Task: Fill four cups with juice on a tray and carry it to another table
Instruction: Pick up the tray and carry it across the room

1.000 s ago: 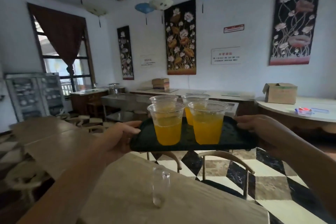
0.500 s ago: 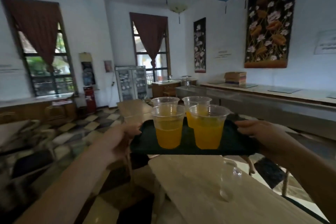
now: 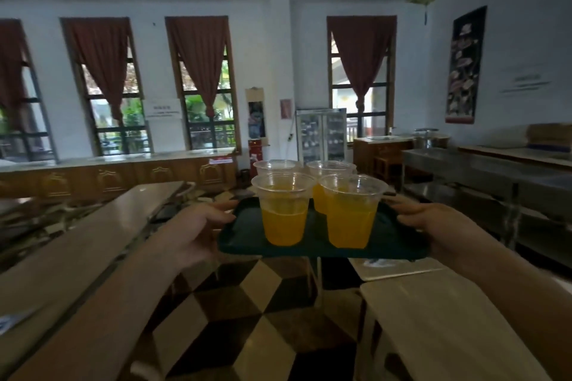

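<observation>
A dark green tray (image 3: 244, 241) is held level in the air in front of me. My left hand (image 3: 198, 223) grips its left edge and my right hand (image 3: 433, 223) grips its right edge. Several clear plastic cups of orange juice stand upright on it: a front left cup (image 3: 283, 210), a front right cup (image 3: 351, 213), and two rear cups (image 3: 274, 165) (image 3: 329, 165) mostly hidden behind them. The tray hangs over a checkered floor, between tables.
A long wooden table (image 3: 93, 241) runs along my left. A light wooden table (image 3: 448, 325) lies at lower right. A steel counter (image 3: 495, 170) lines the right wall. A wooden counter (image 3: 123, 173) runs under the windows. A glass-door fridge (image 3: 322, 133) stands behind the tray.
My view has swung left, from the wall with flower hangings to the windowed wall. The table with the clear bottle has dropped out of view. Both hands still hold the tray.
</observation>
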The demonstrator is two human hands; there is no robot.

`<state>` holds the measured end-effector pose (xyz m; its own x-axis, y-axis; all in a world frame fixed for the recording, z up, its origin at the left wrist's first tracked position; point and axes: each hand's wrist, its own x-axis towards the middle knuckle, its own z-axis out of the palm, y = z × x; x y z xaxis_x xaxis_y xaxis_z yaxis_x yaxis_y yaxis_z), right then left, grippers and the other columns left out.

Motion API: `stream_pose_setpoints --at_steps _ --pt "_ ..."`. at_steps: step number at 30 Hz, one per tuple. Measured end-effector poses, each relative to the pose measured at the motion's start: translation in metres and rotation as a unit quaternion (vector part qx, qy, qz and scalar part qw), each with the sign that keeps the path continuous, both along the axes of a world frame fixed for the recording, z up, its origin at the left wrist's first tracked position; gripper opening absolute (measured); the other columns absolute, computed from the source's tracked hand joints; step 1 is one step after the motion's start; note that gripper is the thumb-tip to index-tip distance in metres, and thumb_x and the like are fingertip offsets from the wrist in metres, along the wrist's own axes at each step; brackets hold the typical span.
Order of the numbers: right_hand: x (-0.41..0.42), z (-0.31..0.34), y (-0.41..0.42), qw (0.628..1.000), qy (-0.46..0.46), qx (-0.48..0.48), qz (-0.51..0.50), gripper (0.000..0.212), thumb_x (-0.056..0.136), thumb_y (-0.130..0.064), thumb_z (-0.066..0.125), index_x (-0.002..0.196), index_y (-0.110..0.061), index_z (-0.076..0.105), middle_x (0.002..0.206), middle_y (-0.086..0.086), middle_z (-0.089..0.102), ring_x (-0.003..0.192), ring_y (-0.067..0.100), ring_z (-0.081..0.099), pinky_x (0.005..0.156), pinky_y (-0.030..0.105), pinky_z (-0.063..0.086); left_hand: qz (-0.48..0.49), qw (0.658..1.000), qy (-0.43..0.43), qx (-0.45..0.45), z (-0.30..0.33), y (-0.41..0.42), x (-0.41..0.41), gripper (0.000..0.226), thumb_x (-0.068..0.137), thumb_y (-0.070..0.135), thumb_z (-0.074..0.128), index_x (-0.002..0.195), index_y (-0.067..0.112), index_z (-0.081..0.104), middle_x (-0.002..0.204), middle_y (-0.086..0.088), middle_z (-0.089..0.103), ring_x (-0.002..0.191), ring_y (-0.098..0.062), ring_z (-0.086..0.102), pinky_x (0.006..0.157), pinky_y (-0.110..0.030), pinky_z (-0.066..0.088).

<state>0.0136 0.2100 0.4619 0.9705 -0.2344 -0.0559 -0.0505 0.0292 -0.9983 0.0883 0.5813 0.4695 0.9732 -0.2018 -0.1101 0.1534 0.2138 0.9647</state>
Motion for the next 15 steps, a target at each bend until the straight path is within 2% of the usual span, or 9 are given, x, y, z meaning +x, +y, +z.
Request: stream_pose_setpoints --at_steps 2,4,6,9,11,13,15 --pt "0.026 0.002 0.022 1.000 -0.008 -0.003 0.021 0.029 0.101 0.001 0.042 0.117 -0.013 0.062 0.111 0.008 0.061 0.099 0.028 0.059 0.069 0.038 0.052 0.013 1.000 -0.015 0.005 0.002 0.023 0.010 0.039 0.066 0.000 0.064 0.096 0.016 0.083 0.114 -0.015 0.076 0.099 -0.032 0.075 0.068 -0.043 0.062" --pt "0.051 0.004 0.042 0.999 -0.007 -0.015 0.038 0.028 0.102 -0.001 0.041 0.111 -0.014 0.064 0.109 0.008 0.065 0.098 0.027 0.061 0.066 0.036 0.051 0.021 0.999 -0.025 0.012 0.004 0.043 0.019 0.044 0.066 0.002 0.064 0.105 0.015 0.081 0.112 -0.013 0.077 0.099 -0.031 0.075 0.079 -0.045 0.061" --pt "0.075 0.005 0.059 0.998 0.001 -0.026 0.055 0.030 0.102 -0.001 0.040 0.107 -0.016 0.066 0.104 0.008 0.068 0.093 0.025 0.064 0.060 0.034 0.051 0.042 0.999 -0.022 0.016 0.005 0.061 0.029 0.050 0.068 0.002 0.063 0.115 0.014 0.075 0.110 -0.012 0.078 0.099 -0.031 0.075 0.083 -0.045 0.060" --pt "0.107 0.004 0.077 0.998 0.011 -0.015 0.066 0.033 0.101 0.000 0.043 0.097 -0.019 0.070 0.086 0.003 0.075 0.083 0.023 0.068 0.051 0.028 0.053 0.073 0.997 -0.011 0.011 0.005 0.079 0.043 0.053 0.072 0.000 0.060 0.121 0.016 0.071 0.119 -0.014 0.073 0.107 -0.035 0.071 0.075 -0.045 0.060" --pt "0.126 0.000 0.083 0.997 0.011 -0.025 0.066 0.038 0.099 -0.001 0.045 0.087 -0.021 0.075 0.076 -0.001 0.077 0.084 0.022 0.069 0.049 0.027 0.055 0.084 0.996 0.000 0.004 0.003 0.087 0.054 0.056 0.074 0.000 0.059 0.126 0.017 0.068 0.127 -0.014 0.065 0.113 -0.035 0.066 0.067 -0.041 0.061" --pt "0.145 -0.004 0.088 0.996 0.005 -0.043 0.074 0.042 0.098 -0.003 0.046 0.081 -0.021 0.081 0.080 0.001 0.078 0.087 0.024 0.070 0.051 0.029 0.056 0.088 0.996 0.015 -0.007 0.001 0.091 0.067 0.054 0.076 -0.001 0.060 0.126 0.015 0.068 0.128 -0.015 0.064 0.112 -0.034 0.067 0.063 -0.038 0.062" --pt "0.167 -0.007 0.090 0.995 0.000 -0.047 0.085 0.040 0.098 -0.003 0.046 0.088 -0.019 0.081 0.088 0.006 0.078 0.085 0.024 0.071 0.052 0.029 0.057 0.091 0.996 0.023 -0.010 -0.001 0.093 0.082 0.053 0.075 -0.001 0.061 0.125 0.013 0.068 0.129 -0.017 0.066 0.108 -0.033 0.070 0.065 -0.039 0.064"
